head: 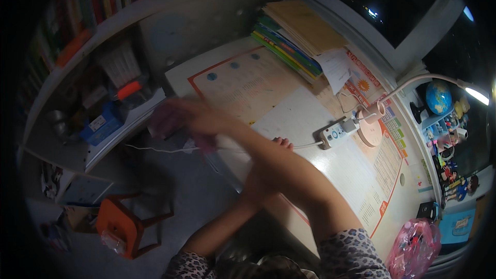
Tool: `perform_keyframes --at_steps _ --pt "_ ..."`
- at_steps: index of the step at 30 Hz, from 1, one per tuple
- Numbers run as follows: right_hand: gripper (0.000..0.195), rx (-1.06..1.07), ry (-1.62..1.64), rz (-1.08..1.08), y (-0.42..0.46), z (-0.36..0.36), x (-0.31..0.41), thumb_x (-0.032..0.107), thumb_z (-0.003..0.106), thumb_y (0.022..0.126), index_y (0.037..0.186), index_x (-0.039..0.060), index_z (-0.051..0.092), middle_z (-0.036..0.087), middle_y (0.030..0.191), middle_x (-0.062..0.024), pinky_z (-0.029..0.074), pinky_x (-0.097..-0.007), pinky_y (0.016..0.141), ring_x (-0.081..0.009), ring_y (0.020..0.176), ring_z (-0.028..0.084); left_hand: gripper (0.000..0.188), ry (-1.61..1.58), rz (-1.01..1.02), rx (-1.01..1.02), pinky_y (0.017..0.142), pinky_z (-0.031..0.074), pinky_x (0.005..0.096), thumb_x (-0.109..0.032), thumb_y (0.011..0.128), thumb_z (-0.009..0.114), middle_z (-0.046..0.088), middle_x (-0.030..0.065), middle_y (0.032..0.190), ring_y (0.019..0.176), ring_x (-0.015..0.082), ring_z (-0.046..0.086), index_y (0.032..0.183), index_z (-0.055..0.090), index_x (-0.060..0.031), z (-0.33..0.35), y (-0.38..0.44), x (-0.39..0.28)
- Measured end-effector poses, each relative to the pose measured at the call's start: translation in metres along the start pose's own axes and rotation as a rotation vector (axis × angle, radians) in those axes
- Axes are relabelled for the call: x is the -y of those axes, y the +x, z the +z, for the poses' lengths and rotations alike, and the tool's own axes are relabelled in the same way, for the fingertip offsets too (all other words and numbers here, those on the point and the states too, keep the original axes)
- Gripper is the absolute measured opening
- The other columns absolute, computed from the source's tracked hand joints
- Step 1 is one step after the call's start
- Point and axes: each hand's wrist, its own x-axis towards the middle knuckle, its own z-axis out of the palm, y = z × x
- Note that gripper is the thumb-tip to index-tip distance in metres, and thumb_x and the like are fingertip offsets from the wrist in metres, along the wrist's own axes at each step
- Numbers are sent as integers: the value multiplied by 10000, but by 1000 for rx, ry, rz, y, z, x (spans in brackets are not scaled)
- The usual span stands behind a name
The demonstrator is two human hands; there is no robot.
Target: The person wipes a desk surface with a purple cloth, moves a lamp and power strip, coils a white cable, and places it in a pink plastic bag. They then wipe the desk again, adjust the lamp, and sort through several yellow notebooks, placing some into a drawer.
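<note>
My right hand, blurred, reaches across to the far left past the desk's edge. It holds a purplish-pink cloth that hangs down beside the fingers. Crossing beneath my right forearm, my left hand leans on the white desk; its fingertips show beyond the forearm, close to a white cord, and the rest is mostly hidden. A white power strip lies on the desk to the right of those fingertips, with a plug in it. Just beyond stands the pink base of a desk lamp.
Stacked books and brown envelopes lie at the desk's back. Shelves with a blue box stand at left, above an orange stool. A pink plastic bag sits at lower right; a globe stands by the window.
</note>
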Motion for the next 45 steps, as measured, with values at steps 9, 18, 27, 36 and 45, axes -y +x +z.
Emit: perform_keyframes --at_steps 9,18,27,36,45 --pt "391 -517 -751 267 -28 -144 -84 57 513 841 1230 89 508 566 1175 -182 428 -400 951 -332 1108 545 606 193 -3 -9 1103 278 456 -355 868 577 438 245 1320 1266 374 390 1275 434 70 -4 2 -5" --pt "531 -241 -752 63 52 -39 -91 45 547 786 1308 111 473 480 1347 -153 375 -408 1035 -317 1234 465 496 -286 -126 -137 1095 300 415 -190 893 493 485 211 1283 1251 328 426 1326 402 34 35 -15 8" --pt "526 437 -218 192 16 109 -10 124 501 837 1359 156 450 496 1332 -135 431 -382 976 -288 1167 526 591 398 95 -106 1116 232 411 -431 873 550 438 133 1390 1335 271 342 1317 471 -47 10 -1 -9" --pt "531 178 3 -207 -89 0 184 45 556 844 1361 77 435 510 1307 -176 435 -399 972 -327 1137 551 504 251 227 -230 1137 193 422 -262 891 504 416 184 1403 1351 317 319 1326 446 -15 8 -10 26" --pt "542 -785 -673 852 -451 -45 229 -29 485 769 1302 70 494 533 1294 -164 358 -334 1044 -285 1222 498 209 353 126 -187 808 447 385 -126 752 721 543 92 877 918 278 522 875 596 -13 -65 -7 49"
